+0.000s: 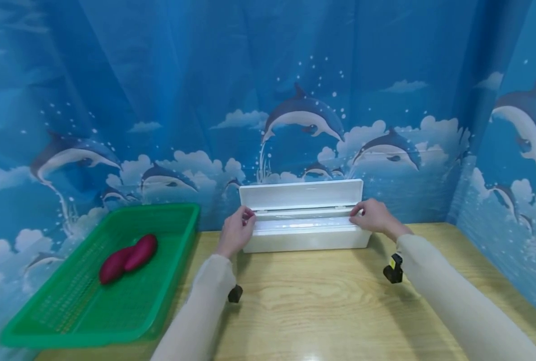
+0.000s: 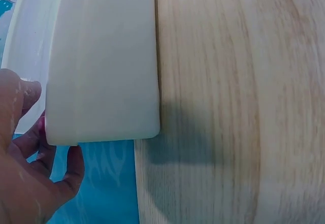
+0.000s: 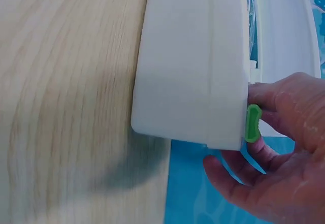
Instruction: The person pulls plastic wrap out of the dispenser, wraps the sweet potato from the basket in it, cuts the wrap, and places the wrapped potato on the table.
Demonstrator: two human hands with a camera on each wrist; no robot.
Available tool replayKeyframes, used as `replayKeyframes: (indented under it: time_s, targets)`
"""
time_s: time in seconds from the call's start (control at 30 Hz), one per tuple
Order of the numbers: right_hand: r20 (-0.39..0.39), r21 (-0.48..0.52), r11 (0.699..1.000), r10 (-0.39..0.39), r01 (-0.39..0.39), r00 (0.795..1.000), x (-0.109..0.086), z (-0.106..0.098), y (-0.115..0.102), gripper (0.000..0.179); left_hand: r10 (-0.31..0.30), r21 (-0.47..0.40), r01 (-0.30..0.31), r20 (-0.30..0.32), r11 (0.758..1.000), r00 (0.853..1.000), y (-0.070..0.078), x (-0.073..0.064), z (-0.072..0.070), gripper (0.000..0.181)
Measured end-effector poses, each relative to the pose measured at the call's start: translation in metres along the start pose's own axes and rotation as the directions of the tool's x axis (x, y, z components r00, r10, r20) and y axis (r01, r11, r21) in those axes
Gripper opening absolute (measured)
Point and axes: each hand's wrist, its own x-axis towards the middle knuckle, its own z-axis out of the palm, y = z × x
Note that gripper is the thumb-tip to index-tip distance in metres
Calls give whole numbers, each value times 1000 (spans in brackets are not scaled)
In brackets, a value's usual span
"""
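Note:
A long white box (image 1: 306, 241) stands at the back of the table with its hinged lid (image 1: 301, 196) raised. Clear cling film (image 1: 306, 222) lies along its opening, shiny in the head view. At the box's left end, my left hand (image 1: 238, 231) pinches the film's edge between thumb and forefinger. My right hand (image 1: 375, 216) does the same at the right end. In the right wrist view a small green piece (image 3: 253, 123) sits at the box rim beside the fingers. The box wall (image 2: 104, 66) hides part of the left fingertips in the left wrist view.
A green plastic basket (image 1: 184, 260) stands on the left, holding two purple-red sweet potatoes (image 1: 130, 258). A blue dolphin-printed curtain (image 1: 196, 100) hangs right behind the box and along the right side. Wood-grain table (image 1: 308, 306) extends in front of the box.

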Motion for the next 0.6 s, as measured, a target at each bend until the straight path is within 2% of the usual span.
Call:
replayKeyframes:
  time_s: [0.13, 0.2, 0.3, 0.4, 0.6]
  targets:
    - [-6, 78, 996, 54, -54, 999, -1, 4, 0, 24, 24, 10, -24, -14, 1000, 1000, -2, -2, 0, 14]
    - [-15, 85, 995, 48, -46, 999, -1, 5, 1, 22, 29, 15, -29, -18, 999, 999, -2, -2, 0, 15]
    - [-31, 62, 998, 5, -3, 999, 0, 8, 2, 20, 24, 21, -24, -17, 1000, 1000, -2, -2, 0, 16]
    - [-57, -3, 998, -56, 56, 997, 3, 9, 3, 17, 31, 27, -30, -21, 999, 999, -4, -1, 1, 16]
    - [-59, -79, 984, -165, 160, 985, 2, 7, 5, 25, 32, 33, -31, -31, 999, 999, -9, 2, 6, 13]
